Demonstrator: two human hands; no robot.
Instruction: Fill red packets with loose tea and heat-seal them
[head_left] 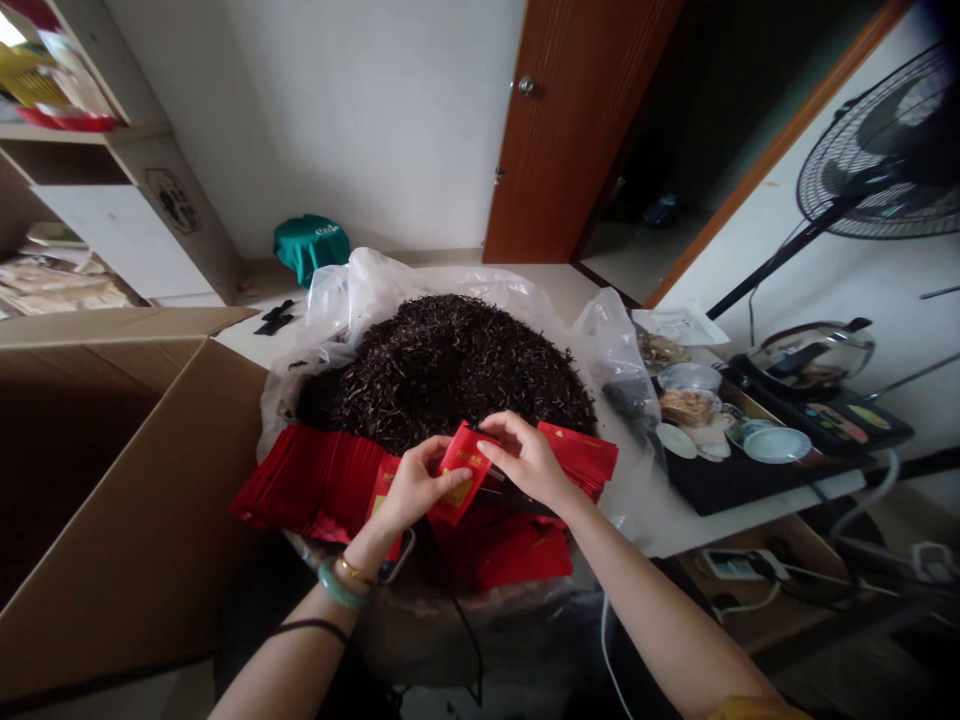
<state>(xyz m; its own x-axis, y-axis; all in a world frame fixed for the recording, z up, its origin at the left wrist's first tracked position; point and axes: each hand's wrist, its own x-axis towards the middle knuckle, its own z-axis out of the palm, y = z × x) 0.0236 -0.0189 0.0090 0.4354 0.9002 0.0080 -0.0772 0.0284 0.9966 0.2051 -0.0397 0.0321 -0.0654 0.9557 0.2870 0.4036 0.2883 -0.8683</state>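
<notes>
My left hand (417,485) pinches a red packet (460,488) with gold print by its left side, thumb on the front. On the same packet, near its top right corner, my right hand (525,455) grips with thumb and fingers. Just beyond lies a large heap of dark, dried, leaf-like strips (457,370) on a clear plastic sheet (367,285). A long row of red packets (315,480) stands packed at the left of my left hand. More red packets (510,550) lie below my hands, and another stack (581,455) sits to the right.
An open cardboard box (202,470) stands at the left. On the right, a tea tray (705,490) carries dishes and a glass kettle (814,350). A standing fan (877,150) rises behind it. A green-covered stool (311,245) is near the wall.
</notes>
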